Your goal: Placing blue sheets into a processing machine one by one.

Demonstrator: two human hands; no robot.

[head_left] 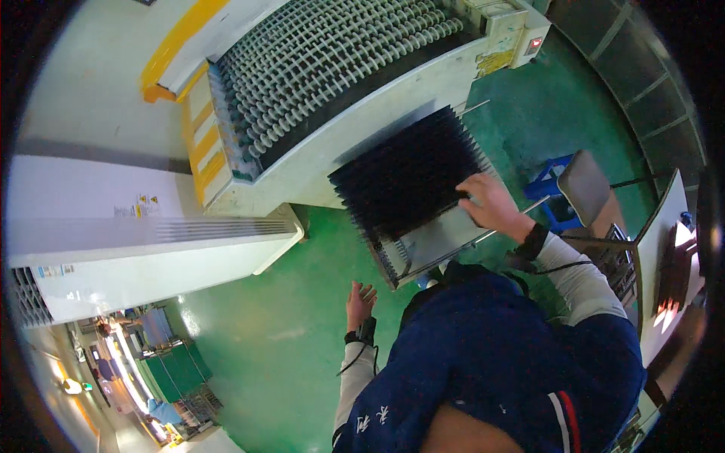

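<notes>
Where the black ridged stack point(408, 170) lies on the metal cart point(436, 243), its long axis slants from lower left to upper right, roughly parallel to the near edge of the roller conveyor point(340, 68). Right hand point(492, 205) nearer by far: at the stack's right near corner, fingers loosely spread, thumb apart, no grip evident; contact can't be told. From it, the stack extends leftward and away. Left hand point(361, 303) well apart, open and empty above the green floor point(279, 355); from there, stack lies ahead and rightward.
</notes>
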